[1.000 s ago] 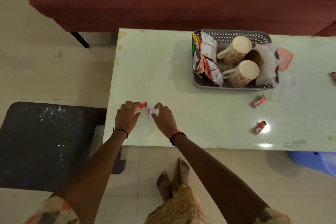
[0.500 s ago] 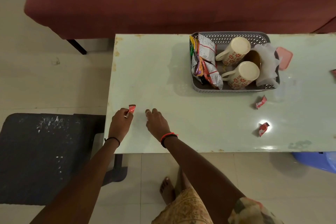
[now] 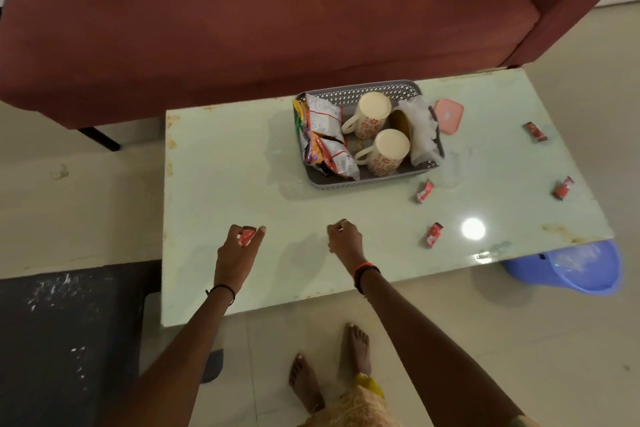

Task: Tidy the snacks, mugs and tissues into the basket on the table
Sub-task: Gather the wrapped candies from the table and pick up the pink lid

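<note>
A grey basket [image 3: 363, 182] stands on the pale green table [image 3: 225, 166]. It holds snack packets [image 3: 325, 139], two flowered mugs [image 3: 372, 113] [image 3: 388, 152] and white tissues [image 3: 420, 128]. My left hand [image 3: 239, 253] pinches a small red sweet [image 3: 246, 236] near the table's front left. My right hand [image 3: 346, 241] is closed in a fist beside it; the pink sweet that lay there is hidden, no longer on the table. Loose red sweets lie at the right: one [image 3: 424, 191] by the basket, one [image 3: 434, 234] near the front, two farther right [image 3: 562, 188] [image 3: 535, 131].
A pink lid [image 3: 448, 114] leans at the basket's right side. A dark red sofa [image 3: 242, 28] runs behind the table. A blue plastic tub [image 3: 571, 267] sits on the floor under the table's right corner. A dark mat [image 3: 69, 340] lies at the left.
My left hand lifted the red sweet off the table. My right hand closed over the pink sweet and rose. The view shifted, showing more of the table's right side.
</note>
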A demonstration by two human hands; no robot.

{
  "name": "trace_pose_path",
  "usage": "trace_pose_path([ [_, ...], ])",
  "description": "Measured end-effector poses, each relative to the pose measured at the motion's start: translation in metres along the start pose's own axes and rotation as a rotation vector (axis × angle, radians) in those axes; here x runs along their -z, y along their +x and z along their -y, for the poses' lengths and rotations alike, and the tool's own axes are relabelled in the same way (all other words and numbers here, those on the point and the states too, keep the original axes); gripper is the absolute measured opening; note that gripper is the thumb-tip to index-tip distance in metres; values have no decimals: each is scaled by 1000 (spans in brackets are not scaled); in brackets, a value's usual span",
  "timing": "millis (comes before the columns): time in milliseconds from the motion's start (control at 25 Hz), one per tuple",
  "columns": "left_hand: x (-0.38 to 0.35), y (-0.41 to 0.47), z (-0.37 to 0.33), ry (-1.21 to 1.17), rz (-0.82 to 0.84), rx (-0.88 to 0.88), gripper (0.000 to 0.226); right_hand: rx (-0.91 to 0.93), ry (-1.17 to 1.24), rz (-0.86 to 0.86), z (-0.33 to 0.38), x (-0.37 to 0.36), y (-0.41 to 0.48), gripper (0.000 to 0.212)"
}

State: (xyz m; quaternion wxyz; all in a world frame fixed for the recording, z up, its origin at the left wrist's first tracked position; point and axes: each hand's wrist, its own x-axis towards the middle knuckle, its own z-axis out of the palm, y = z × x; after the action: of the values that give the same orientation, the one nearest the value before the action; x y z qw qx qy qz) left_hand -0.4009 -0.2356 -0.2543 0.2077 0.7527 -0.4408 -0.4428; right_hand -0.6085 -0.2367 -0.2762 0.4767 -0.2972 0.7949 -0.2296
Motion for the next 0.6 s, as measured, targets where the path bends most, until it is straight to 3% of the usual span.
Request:
trace_pose_path([
  [120, -34, -15, -21, 102, 66, -33, 25, -74, 95, -105, -19, 57, 7, 8],
  [320, -116, -45, -52, 52, 294, -18, 26, -130, 188, -241, -43, 151, 19, 11],
  [600, -239, -83, -114, 237, 442, -103, 33, -79, 130, -236, -59, 247, 62, 12],
])
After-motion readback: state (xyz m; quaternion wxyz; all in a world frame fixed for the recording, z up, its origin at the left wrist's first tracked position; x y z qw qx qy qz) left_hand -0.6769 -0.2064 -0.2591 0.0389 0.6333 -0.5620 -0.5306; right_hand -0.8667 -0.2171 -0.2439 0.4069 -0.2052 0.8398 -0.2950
